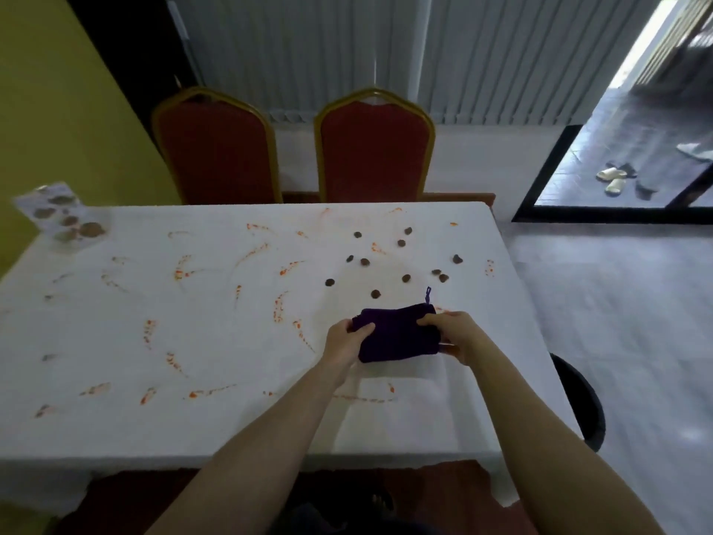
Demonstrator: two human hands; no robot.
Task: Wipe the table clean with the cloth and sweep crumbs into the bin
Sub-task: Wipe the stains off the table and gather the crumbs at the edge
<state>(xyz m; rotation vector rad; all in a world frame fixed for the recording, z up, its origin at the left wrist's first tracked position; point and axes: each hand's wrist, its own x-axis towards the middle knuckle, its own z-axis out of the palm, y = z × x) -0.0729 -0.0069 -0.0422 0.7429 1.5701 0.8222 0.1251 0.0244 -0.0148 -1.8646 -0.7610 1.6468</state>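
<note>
Purple folded cloth (397, 334) sits mid-frame, a bit right, on the white table w/ orange smears (216, 341). Left hand (345, 343) pinches its left end, right hand (455, 334) grips its right end. Small brown crumbs (365, 261) lie just above it. Black round bin (582, 399) at right edge, beside table.

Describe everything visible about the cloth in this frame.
The cloth is dark purple, soft-looking fabric, folded into a thick rectangle, with a small loop sticking up from its far right corner. It sits over the white table, near the right side. The left hand grips its left end, the right hand its right end.
</note>
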